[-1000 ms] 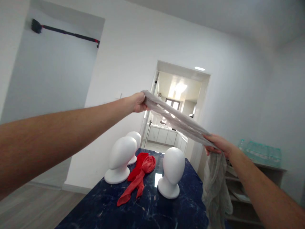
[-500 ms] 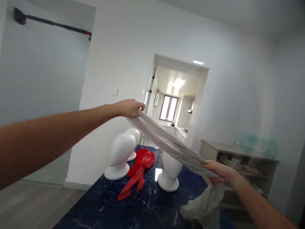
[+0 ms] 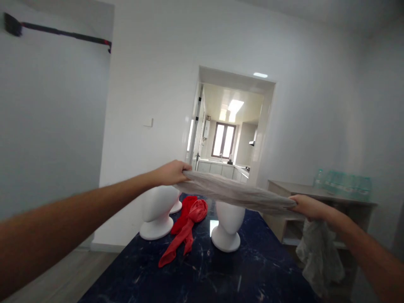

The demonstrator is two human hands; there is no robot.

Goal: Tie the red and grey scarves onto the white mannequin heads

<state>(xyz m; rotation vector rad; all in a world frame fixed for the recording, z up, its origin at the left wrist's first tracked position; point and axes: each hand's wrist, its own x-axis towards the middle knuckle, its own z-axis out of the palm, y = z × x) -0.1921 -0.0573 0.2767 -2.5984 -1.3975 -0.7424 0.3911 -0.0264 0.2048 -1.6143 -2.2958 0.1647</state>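
Note:
A light grey scarf (image 3: 233, 188) is stretched in a folded band between my two hands. My left hand (image 3: 173, 172) is closed on one end of the band. Its other side is gripped by my right hand (image 3: 311, 206), and a loose tail of the cloth hangs below that hand. Right behind the band, a white foam mannequin head (image 3: 227, 225) stands upright on the table, its upper part hidden by the cloth. Another white mannequin head (image 3: 156, 214) stands to the left, partly behind my left forearm, with a third one largely hidden behind it.
Two red cloths, one a knotted red scarf (image 3: 189, 231), lie between the heads on the dark blue marbled table (image 3: 202, 277). At right stands a wooden shelf unit (image 3: 315, 191) with a pack of bottles (image 3: 347, 185) on top. A doorway beyond leads into a kitchen.
My left hand has come down and my right hand has risen slightly and moved right, so the scarf's band went from slanted to nearly level. The hanging tail has swung right.

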